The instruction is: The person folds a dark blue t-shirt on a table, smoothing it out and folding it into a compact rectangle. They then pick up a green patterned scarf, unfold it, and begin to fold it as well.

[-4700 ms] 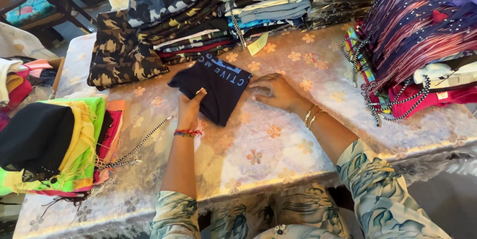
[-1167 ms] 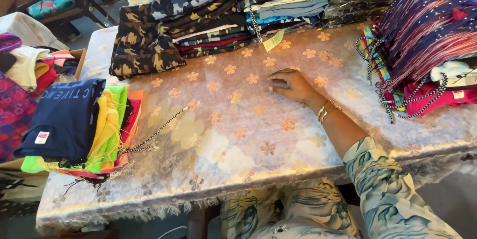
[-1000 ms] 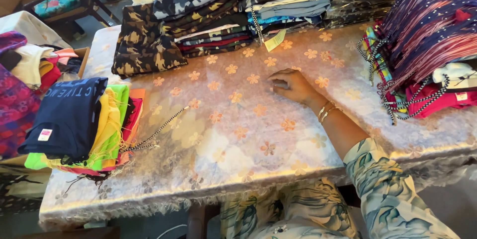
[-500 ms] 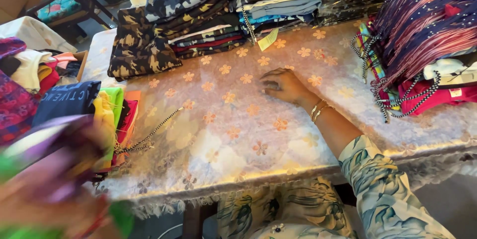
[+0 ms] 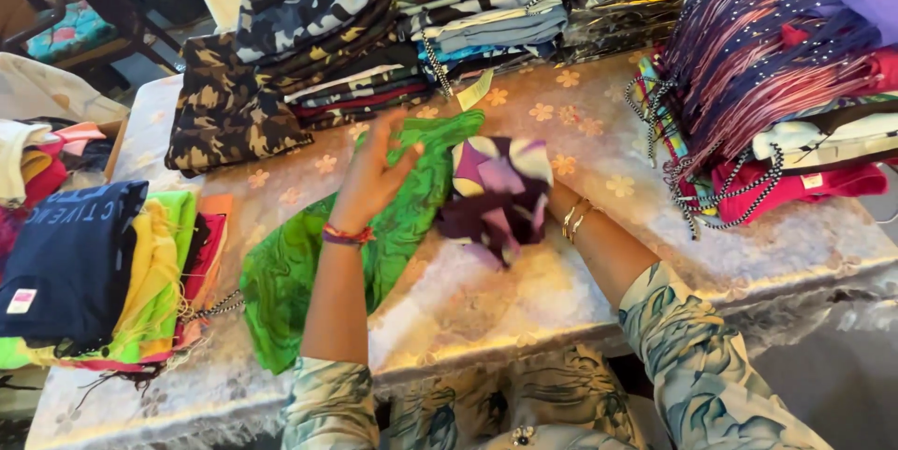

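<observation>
Both hands hold one limp green-and-purple swirled garment (image 5: 374, 235) above the floral table (image 5: 655, 254): the left hand (image 5: 374, 174) pinches its green edge, the right hand (image 5: 524, 190) (mostly hidden) seems closed in the purple bunch, and the light, floppy cloth sags below, best gripped at hems.

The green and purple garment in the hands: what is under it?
Under the green and purple garment lies the table's cloth with flower pattern. The left hand lifts the garment's edge; the right hand is hidden behind its purple part. Anything beneath the spread fabric is covered.
</observation>
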